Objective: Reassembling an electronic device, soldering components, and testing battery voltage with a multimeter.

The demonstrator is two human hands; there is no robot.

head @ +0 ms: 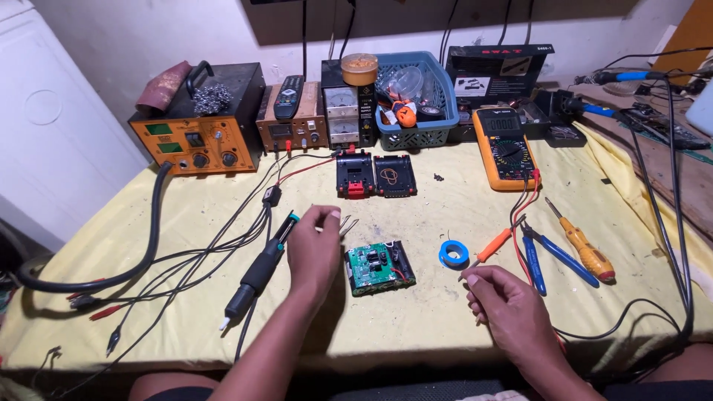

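Observation:
My left hand [313, 249] hovers over the yellow cloth, pinching thin metal tweezers [345, 224] whose tips stick out to the right. Just left of it lies a black soldering iron [261, 269]. A battery pack with a green circuit board [379, 267] sits between my hands. My right hand [505, 301] rests on the cloth, fingers curled around the orange multimeter probe [492, 246] near its lower end. A blue tape roll [453, 254] lies just above that hand.
Two black battery shell halves [375, 176] lie farther back. An orange multimeter [505, 148], orange screwdriver [583, 243] and blue-handled pliers [553, 256] are at right. A rework station [194, 126], power supplies [343, 115] and a blue basket [416, 100] line the wall. Cables cross the left side.

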